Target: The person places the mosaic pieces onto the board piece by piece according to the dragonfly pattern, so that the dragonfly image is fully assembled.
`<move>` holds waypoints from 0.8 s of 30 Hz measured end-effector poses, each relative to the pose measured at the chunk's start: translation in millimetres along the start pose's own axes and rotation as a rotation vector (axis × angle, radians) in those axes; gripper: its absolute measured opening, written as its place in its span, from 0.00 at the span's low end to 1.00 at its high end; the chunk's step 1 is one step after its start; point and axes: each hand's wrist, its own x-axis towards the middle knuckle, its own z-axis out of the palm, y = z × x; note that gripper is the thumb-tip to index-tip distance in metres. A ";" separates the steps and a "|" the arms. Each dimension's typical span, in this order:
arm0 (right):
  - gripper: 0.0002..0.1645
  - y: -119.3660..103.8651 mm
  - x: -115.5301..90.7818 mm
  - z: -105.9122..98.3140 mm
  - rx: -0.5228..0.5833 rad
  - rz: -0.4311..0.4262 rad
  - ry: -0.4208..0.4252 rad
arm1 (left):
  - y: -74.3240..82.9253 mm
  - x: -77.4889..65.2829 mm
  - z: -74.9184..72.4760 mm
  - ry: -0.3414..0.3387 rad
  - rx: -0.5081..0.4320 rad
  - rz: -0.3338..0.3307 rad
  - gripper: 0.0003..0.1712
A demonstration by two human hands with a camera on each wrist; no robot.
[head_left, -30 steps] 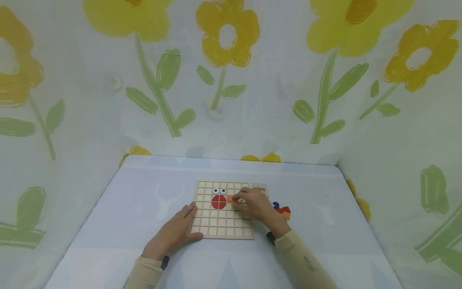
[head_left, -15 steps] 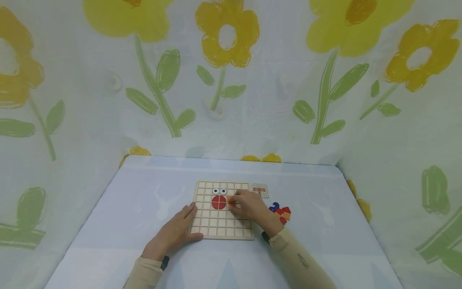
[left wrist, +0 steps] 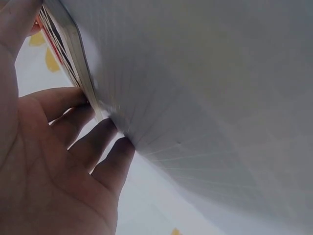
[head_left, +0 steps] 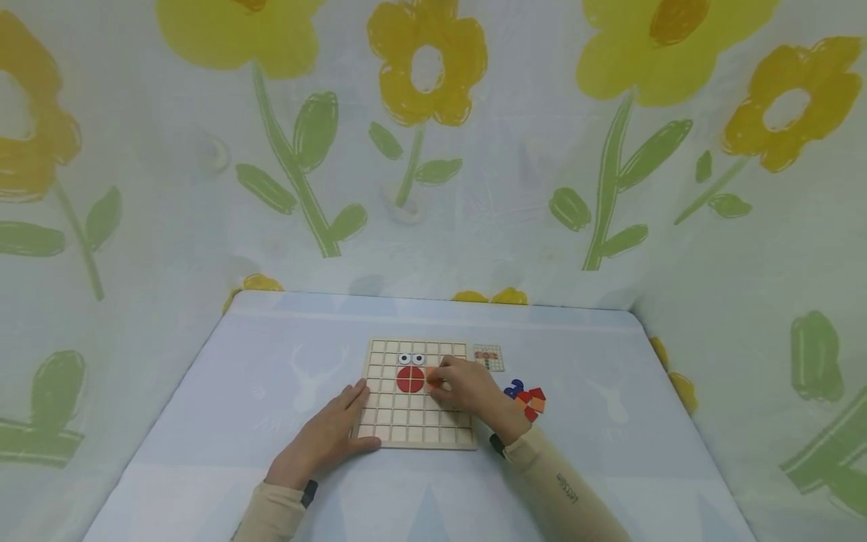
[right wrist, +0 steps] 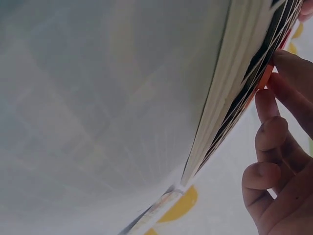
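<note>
A square wooden grid board (head_left: 379, 418) lies on the table, with a red disc of quarter pieces (head_left: 410, 379) and two eye tiles (head_left: 412, 359) set in its cells. Just right of the disc, my right hand (head_left: 470, 384) pinches a small orange piece (head_left: 431, 374) between thumb and fingertips, right at the board's surface. The right wrist view shows this orange piece (right wrist: 265, 77) edge-on under the fingertips. My left hand (head_left: 325, 433) rests against the board's left edge, thumb by the near corner. In the left wrist view its fingertips (left wrist: 117, 147) touch along the side.
Right of the board lies a small printed card (head_left: 492, 355) with a gridded picture. Nearer, a loose cluster of red and orange pieces (head_left: 531, 403) sits beside blue curved pieces (head_left: 513, 388). A flower-patterned cloth wall (head_left: 488, 226) stands behind the table.
My right hand has shifted slightly left toward the red disc with the orange piece, uncovering more of the card and the loose pieces. The left hand and the board have stayed put.
</note>
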 end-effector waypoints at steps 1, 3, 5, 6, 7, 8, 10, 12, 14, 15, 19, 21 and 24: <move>0.14 -0.3 0.0 -0.1 0.005 0.003 -0.006 | 0.0 -0.2 -0.2 -0.002 0.001 -0.001 0.61; 0.14 -0.8 -0.1 0.0 0.007 0.014 -0.016 | 0.2 -0.7 -0.7 -0.005 0.006 -0.002 0.61; 0.14 -1.2 0.1 0.3 0.001 0.019 -0.021 | 0.7 -1.4 -1.4 -0.008 0.008 0.000 0.61; 0.14 -1.4 0.4 0.5 -0.005 0.019 -0.022 | 0.9 -1.6 -1.6 -0.010 0.008 0.000 0.61; 0.14 -1.6 0.8 0.5 -0.010 0.018 -0.021 | 1.1 -1.6 -1.9 -0.011 0.006 -0.001 0.61; 0.14 -1.8 1.1 0.4 -0.017 0.016 -0.020 | 1.4 -1.7 -2.2 -0.011 0.004 0.000 0.61; 0.13 -1.9 1.7 0.4 -0.021 0.007 -0.018 | 1.9 -1.9 -2.6 -0.006 0.000 0.004 0.61; 0.13 -2.1 2.1 0.3 -0.019 -0.002 -0.014 | 2.1 -1.6 -2.9 -0.005 0.000 0.002 0.61; 0.12 -2.2 2.0 0.5 -0.018 -0.009 -0.010 | 2.1 -1.4 -2.9 -0.005 0.001 0.003 0.61; 0.12 -2.2 2.0 0.9 -0.019 -0.013 -0.008 | 2.2 -1.3 -3.0 -0.005 0.001 0.003 0.61; 0.13 -3.0 1.9 1.9 -0.036 -0.026 -0.005 | 2.8 -1.1 -4.1 -0.011 0.001 -0.001 0.61; 0.13 -3.7 1.4 1.6 -0.044 -0.028 -0.011 | 3.5 -1.2 -5.0 -0.014 -0.004 -0.004 0.61; 0.15 -5.4 -0.2 0.2 -0.057 -0.015 -0.028 | 4.3 -1.2 -5.6 -0.017 -0.013 -0.007 0.61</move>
